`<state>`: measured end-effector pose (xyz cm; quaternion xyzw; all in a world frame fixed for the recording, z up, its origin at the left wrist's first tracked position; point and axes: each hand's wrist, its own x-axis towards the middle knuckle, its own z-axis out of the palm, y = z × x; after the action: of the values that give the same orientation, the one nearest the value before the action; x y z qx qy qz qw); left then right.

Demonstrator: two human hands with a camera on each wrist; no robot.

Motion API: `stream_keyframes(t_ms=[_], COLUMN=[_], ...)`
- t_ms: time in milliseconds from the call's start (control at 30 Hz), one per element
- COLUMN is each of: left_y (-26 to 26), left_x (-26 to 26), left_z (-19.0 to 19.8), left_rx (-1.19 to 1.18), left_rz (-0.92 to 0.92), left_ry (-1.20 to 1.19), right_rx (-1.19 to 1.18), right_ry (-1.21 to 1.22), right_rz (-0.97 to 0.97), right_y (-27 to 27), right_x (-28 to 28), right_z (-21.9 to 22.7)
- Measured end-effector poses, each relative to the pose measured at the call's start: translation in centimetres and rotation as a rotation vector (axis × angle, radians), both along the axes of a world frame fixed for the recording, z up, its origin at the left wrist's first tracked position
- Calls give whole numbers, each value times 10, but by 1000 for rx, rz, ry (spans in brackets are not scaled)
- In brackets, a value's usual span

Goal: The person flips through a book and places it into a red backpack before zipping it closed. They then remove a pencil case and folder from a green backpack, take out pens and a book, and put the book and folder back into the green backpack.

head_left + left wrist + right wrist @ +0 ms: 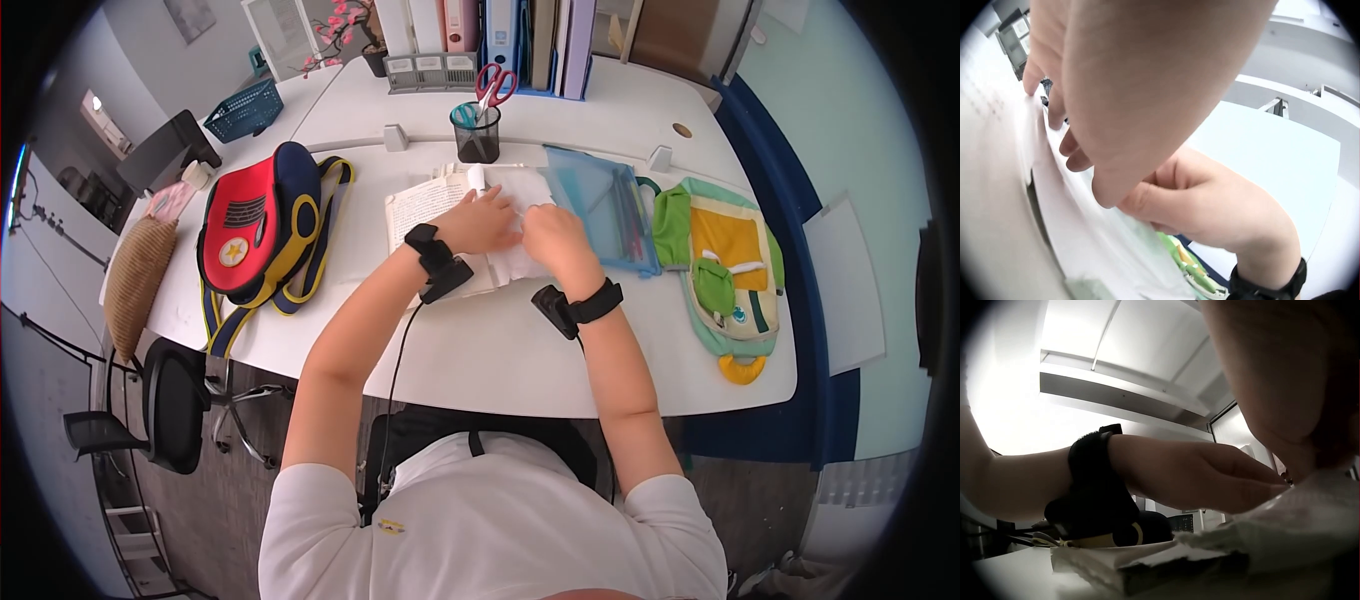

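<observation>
An open book [425,208] with printed text on its left page lies on the white table. Across its middle, the left hand [480,222] rests with spread fingers; in the left wrist view the fingertips of this left hand [1072,119] touch the pale pages. Close beside it, the right hand [555,238] has curled fingers and pinches the edge of a thin pale sheet [1107,250]. In the right wrist view a glossy, see-through sheet [1310,515] lies over ragged page edges [1097,565]. A small white object [476,178] stands at the book's top.
A blue translucent folder [605,210] lies right of the book, with a green and yellow bag [725,260] beyond. A red and navy bag [240,225] stands left. Behind are a mesh cup [476,140] with scissors, upright binders [503,45] and a teal basket [245,110].
</observation>
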<state>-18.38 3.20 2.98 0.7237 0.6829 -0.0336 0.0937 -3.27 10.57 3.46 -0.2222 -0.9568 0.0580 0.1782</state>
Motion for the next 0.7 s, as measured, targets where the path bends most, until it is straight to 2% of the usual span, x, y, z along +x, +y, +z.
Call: stream_keyframes(t_ms=[67,167,267,367,600,700], left_y=[9,-21,-29,-22,-14,-17], left_x=[-20,-19,-18,-13,-3,-5], left_z=[9,18,6,0,-4,2], left_rx=[-191,196,263,12,-45,-12], left_rz=[-91,99,197,245,230,227], left_ry=[-119,-289,59,43,119,60], right_rx=[-16,-24,-37,-45,-72,-104], right_ry=[-6,-12,-11,-20,-127,-141], right_rz=[-28,-41,-37,-31,43,188], right_y=[2,2,1,0,-1,11], right_x=[-2,-1,-2,-3,-5,-4], right_z=[-1,2,2,0,-7,-12])
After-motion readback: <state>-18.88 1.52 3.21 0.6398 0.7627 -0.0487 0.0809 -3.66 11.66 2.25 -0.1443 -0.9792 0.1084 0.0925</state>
